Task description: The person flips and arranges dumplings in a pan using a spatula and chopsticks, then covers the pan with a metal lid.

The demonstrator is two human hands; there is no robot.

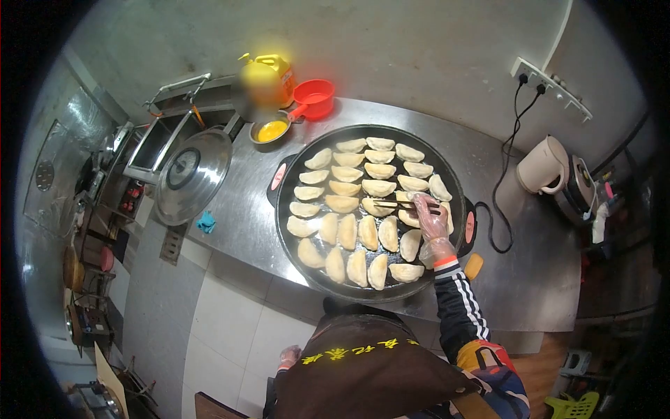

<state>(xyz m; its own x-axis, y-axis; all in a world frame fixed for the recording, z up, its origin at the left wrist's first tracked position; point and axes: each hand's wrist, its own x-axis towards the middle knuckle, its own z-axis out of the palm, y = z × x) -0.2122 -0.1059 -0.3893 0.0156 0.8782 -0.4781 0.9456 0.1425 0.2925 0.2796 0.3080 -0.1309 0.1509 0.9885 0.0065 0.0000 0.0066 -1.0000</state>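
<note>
A large round black pan (371,288) holds several rows of pale half-moon dumplings (368,232). My right hand (430,222), in a clear glove, is closed round dark chopsticks over the pan's right side. The chopsticks (392,204) point left, their tips at a dumpling (377,207) near the middle; whether they grip it is too small to tell. Low beside the dark apron, away from the pan, hangs my left hand (289,357), also gloved; its fingers are too small and partly hidden to read.
Behind the pan stand a bowl of yellow liquid (271,130), a red dipper (314,99) and a yellow jug (278,73). A glass lid (193,174) lies left, near a blue cloth (206,222). On the right are a kettle (541,165) and a black cable (494,209).
</note>
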